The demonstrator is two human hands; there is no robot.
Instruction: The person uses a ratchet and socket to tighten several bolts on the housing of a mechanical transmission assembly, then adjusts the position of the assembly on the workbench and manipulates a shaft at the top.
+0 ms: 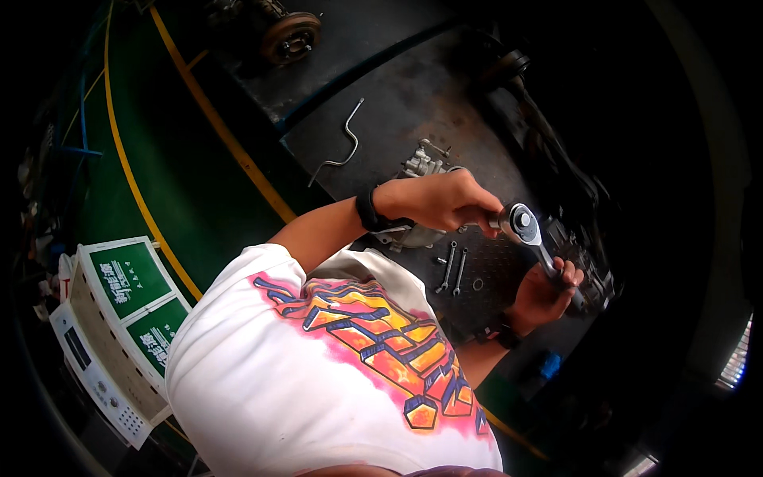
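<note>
Ratchet wrench point(526, 226), left hand point(455, 199) gripping head end point(515, 218), right hand point(545, 297) (dark wristband point(504, 332)) gripping handle point(547, 259)

White T-shirt point(238, 374), pink-orange graffiti print point(413, 350); black wristbands point(367, 211).

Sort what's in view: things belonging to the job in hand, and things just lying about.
In the job:
- Ratchet: left hand at its head end, right hand on its handle
- Metal housing, probably: it sits just beyond the left arm

Lying about, it seems:
- Two spanners
- Bent crank bar
- Rusty disc
</note>
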